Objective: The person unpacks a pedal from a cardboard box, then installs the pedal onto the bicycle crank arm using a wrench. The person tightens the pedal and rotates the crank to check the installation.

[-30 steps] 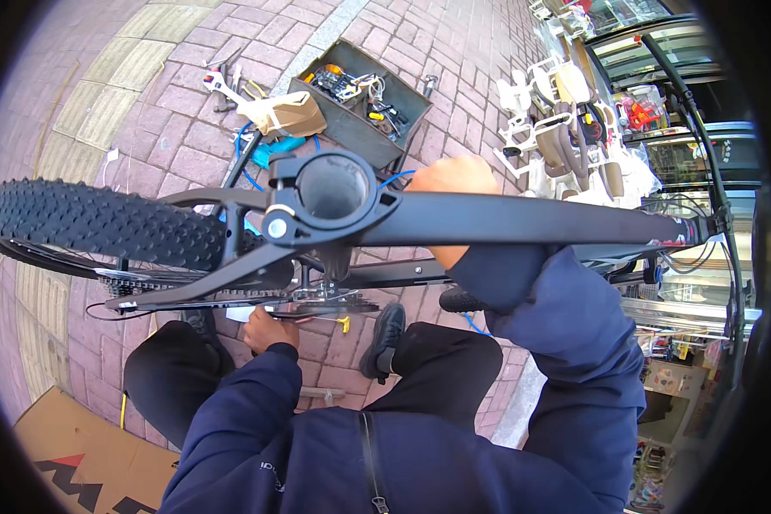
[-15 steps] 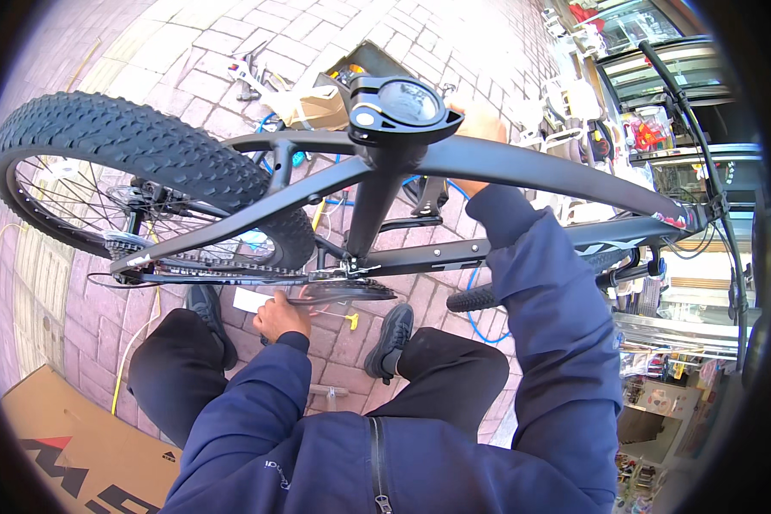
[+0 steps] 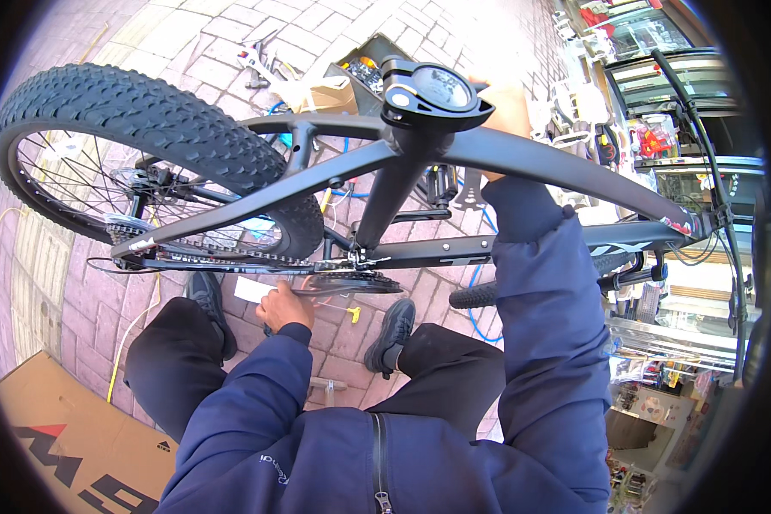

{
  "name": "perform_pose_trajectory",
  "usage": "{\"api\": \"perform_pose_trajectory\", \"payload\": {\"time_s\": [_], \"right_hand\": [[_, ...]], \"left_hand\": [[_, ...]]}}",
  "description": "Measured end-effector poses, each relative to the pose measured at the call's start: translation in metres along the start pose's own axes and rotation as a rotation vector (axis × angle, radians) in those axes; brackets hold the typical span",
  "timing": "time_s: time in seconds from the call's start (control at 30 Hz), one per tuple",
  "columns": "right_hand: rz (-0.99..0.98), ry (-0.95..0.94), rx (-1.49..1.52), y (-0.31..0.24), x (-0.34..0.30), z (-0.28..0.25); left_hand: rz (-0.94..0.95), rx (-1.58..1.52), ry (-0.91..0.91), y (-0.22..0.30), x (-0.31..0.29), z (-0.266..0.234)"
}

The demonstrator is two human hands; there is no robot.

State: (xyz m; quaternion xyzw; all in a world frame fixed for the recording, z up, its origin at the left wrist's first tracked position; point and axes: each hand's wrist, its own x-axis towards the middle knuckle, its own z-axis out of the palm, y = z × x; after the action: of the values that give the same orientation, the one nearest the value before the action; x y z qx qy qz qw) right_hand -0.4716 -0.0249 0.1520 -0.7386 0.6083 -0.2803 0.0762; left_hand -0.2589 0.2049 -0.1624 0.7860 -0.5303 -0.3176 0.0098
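Note:
A matte black bicycle frame [image 3: 565, 167] stands upright across my view, its seat clamp [image 3: 438, 90] facing up without a saddle. My left hand [image 3: 284, 308] is low beside the chainring [image 3: 355, 281], fingers curled around the end of the crank arm [image 3: 321, 289]. Beyond the top tube is my right hand [image 3: 507, 107], its wrist passing behind the tube just right of the seat clamp. Its fingers are mostly hidden and washed out by light. At the left is the knobby rear tire [image 3: 146, 120]; the chain [image 3: 231, 259] runs forward from its sprockets.
A cardboard box [image 3: 77, 437] lies at lower left. On the brick paving are a yellow-handled tool [image 3: 355, 314], a white paper [image 3: 253, 289] and a blue hose [image 3: 475, 317]. Beyond the frame stands an open toolbox [image 3: 377, 64]. Shop shelves [image 3: 660, 214] line the right side.
The seat clamp and upper frame have shifted to the right in view, and the right hand has moved with them. My left hand remains by the crank, almost unmoved.

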Motion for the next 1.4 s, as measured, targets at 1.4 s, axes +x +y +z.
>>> {"api": "perform_pose_trajectory", "payload": {"time_s": [1.4], "right_hand": [[0.334, 0.438, 0.761, 0.016, -0.034, -0.05]], "left_hand": [[0.32, -0.234, -0.706, 0.008, -0.018, 0.087]]}}
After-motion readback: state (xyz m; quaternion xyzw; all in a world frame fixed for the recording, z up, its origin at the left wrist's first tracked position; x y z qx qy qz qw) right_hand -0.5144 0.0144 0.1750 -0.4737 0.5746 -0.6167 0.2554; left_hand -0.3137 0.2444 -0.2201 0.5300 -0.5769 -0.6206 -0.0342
